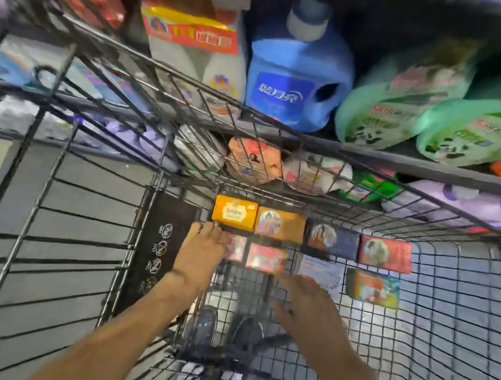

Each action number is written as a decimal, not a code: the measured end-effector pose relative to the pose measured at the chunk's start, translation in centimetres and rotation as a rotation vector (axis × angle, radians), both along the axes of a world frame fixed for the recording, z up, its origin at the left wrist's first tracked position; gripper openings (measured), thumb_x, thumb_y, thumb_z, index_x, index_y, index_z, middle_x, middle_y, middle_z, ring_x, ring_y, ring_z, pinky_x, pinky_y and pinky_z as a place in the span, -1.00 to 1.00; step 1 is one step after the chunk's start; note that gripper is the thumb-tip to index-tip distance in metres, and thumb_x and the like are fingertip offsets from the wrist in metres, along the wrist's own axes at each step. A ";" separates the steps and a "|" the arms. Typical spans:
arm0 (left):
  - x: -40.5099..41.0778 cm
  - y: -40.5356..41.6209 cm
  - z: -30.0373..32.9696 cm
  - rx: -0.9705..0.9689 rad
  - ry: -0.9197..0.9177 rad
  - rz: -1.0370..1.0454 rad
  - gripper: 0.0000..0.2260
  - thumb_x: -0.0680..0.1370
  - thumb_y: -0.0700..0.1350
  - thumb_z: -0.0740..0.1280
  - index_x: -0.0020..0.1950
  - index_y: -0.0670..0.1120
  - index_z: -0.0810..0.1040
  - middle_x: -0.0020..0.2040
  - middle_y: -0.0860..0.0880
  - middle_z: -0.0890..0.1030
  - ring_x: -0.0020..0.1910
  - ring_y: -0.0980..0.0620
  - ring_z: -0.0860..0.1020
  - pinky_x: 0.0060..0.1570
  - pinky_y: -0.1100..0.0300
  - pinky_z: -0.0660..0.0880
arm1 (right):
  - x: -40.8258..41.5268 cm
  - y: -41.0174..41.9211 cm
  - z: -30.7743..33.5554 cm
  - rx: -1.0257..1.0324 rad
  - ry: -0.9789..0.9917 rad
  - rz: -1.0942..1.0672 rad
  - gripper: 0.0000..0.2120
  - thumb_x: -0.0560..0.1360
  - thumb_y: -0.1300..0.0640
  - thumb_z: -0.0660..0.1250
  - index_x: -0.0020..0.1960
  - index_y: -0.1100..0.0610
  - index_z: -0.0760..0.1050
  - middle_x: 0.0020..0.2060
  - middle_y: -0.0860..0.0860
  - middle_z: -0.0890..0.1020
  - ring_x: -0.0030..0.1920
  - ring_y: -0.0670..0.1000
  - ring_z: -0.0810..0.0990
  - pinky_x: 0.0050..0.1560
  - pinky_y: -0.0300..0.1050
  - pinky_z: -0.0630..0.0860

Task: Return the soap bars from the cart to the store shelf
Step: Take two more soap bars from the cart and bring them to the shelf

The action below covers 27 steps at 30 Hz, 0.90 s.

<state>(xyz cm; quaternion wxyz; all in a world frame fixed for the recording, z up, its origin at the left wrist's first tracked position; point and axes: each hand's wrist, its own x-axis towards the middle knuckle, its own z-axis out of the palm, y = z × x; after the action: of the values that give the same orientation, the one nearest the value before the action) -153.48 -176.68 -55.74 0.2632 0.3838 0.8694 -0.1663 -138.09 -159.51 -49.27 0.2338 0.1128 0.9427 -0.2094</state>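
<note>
Both hands' fingers point(210, 232) lie straight, holding nothing, touching the soap bars point(267, 257) in the cart point(449, 311).

A shop: a wire shopping cart point(293, 170) stands against stocked shelves point(405, 165) of detergent bottles point(300, 69) and packaged refill bags point(396, 113).

**Little legible print on the shelf and cart**

The blue detergent jug point(300, 65) carries white Chinese characters on its darker label, apparently 蓝月亮, though blur makes this uncertain. The red band point(191, 33) across the white bottle twin-pack shows "1+1" beside blurred yellow characters. The black panel point(160, 251) inside the cart bears four round prohibition pictograms. Print on the soap boxes point(279, 228) is too smeared to read.
</note>
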 end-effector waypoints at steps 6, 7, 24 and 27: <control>0.4 0.3 -4.5 0.014 0.105 0.007 -0.61 0.62 -0.13 0.11 0.44 -0.16 0.40 0.35 -0.10 0.49 0.39 -0.12 0.37 0.27 -0.09 0.05 | -0.3 0.1 -4.6 0.130 0.083 0.003 -0.56 0.36 0.11 0.51 0.22 0.03 0.56 -0.10 -0.04 0.65 -0.07 0.04 0.61 -0.10 -0.03 0.55; 0.6 0.4 -4.7 0.019 0.125 -0.001 -0.60 0.60 -0.14 0.11 0.43 -0.16 0.41 0.32 -0.10 0.52 0.36 -0.12 0.40 0.28 -0.09 0.08 | -0.3 0.2 -5.0 0.144 0.093 0.003 -0.56 0.33 0.11 0.53 0.20 0.03 0.57 -0.12 -0.04 0.65 -0.08 0.05 0.62 -0.12 -0.02 0.55; 0.5 1.2 -3.0 -0.076 0.097 -0.011 -0.54 0.49 -0.13 0.40 0.32 -0.11 0.29 0.21 -0.07 0.50 0.28 -0.10 0.34 0.28 0.04 0.24 | -3.5 0.9 -9.7 0.386 0.091 0.010 -0.60 0.34 0.16 0.52 0.15 0.14 0.54 0.07 0.07 0.63 0.19 0.14 0.49 0.19 0.12 0.42; 0.7 0.8 -3.0 -0.105 0.095 -0.037 -0.52 0.50 -0.05 0.41 0.34 -0.11 0.33 0.28 -0.09 0.45 0.33 -0.11 0.31 0.32 0.02 0.22 | -3.8 0.2 -10.7 0.427 -0.028 0.033 -0.38 0.30 0.13 0.56 0.30 0.18 0.44 0.16 0.10 0.59 0.26 0.17 0.42 0.25 0.14 0.33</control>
<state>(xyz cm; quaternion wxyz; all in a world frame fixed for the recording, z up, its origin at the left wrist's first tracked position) -152.83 -175.83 -58.70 0.2383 0.3769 0.8638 -0.2346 -141.89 -159.30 -59.97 0.2212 0.1474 0.9640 0.0005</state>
